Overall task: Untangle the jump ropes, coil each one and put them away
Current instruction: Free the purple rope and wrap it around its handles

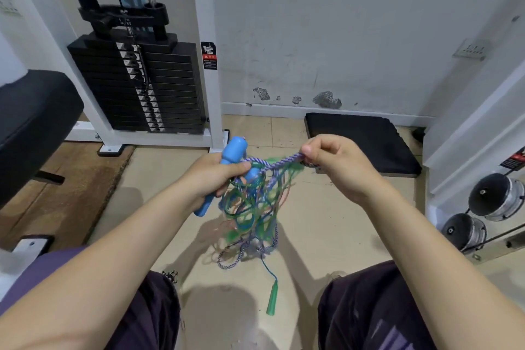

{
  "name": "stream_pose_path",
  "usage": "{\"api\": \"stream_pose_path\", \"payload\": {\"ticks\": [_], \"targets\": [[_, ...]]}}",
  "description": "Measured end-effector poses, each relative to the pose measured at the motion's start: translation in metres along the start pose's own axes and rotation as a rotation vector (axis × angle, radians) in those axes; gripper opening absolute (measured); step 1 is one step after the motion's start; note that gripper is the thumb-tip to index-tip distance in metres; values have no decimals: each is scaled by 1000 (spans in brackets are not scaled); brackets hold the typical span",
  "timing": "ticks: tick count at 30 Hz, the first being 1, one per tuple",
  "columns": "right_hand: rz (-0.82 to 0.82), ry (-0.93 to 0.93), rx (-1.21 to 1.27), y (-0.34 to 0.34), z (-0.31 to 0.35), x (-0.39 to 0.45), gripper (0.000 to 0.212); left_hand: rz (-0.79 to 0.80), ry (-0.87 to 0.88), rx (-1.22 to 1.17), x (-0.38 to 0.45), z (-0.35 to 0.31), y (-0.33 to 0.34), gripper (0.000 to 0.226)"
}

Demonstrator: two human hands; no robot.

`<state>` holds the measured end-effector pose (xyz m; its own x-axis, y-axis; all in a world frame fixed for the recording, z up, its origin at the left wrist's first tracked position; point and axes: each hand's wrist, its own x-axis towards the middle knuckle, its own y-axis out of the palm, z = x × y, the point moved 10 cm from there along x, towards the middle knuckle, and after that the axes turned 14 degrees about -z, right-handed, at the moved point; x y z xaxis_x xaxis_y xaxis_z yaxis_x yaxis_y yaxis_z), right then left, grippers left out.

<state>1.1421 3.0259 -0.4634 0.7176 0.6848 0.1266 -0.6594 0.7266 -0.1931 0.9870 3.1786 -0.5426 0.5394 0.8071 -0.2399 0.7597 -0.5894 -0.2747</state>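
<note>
The tangle of jump ropes (pixel 252 207) hangs in the air between the person's knees, above the floor (pixel 312 207). The left hand (pixel 216 176) grips two blue handles (pixel 231 156). The right hand (pixel 335 159) pinches a purple braided rope (pixel 279 163). A green handle (pixel 272 300) dangles lowest. Behind stands a weight stack (pixel 142 85); its warning label (pixel 209 55) is too small to read.

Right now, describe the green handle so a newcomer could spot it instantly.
Start at the tangle of ropes hanging between the two hands above the tiled floor. Follow the thin green cord down from it to the green handle, dangling between the knees. Unlike the fat blue handles in the left hand, it is slim, tapered, and held by nobody.
</note>
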Motion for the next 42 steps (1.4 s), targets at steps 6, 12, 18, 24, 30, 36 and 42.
{"api": "stream_pose_path", "payload": {"ticks": [6,12,18,24,30,36,42], "targets": [[181,190,-289,17,-26,-11,21,-75,81,-67,2,-11,-6,26],[270,-35,-455,41,-16,-19,17,11,103,-10,-10,-18,5,25],[234,41,-420,54,-23,-23,21,146,60,82,-24,-8,27,26],[201,86,-554,49,-31,-18,20,23,12,44,-13,-4,11,27],[156,40,-599,38,-34,-13,18,15,-8,99,-17,-3,10,28],[120,61,-739,37,-38,-13,39,32,19,93,-20,-8,13,28],[89,-12,-801,37,-29,-13,26,-8,48,100,-17,-11,6,29]]}}
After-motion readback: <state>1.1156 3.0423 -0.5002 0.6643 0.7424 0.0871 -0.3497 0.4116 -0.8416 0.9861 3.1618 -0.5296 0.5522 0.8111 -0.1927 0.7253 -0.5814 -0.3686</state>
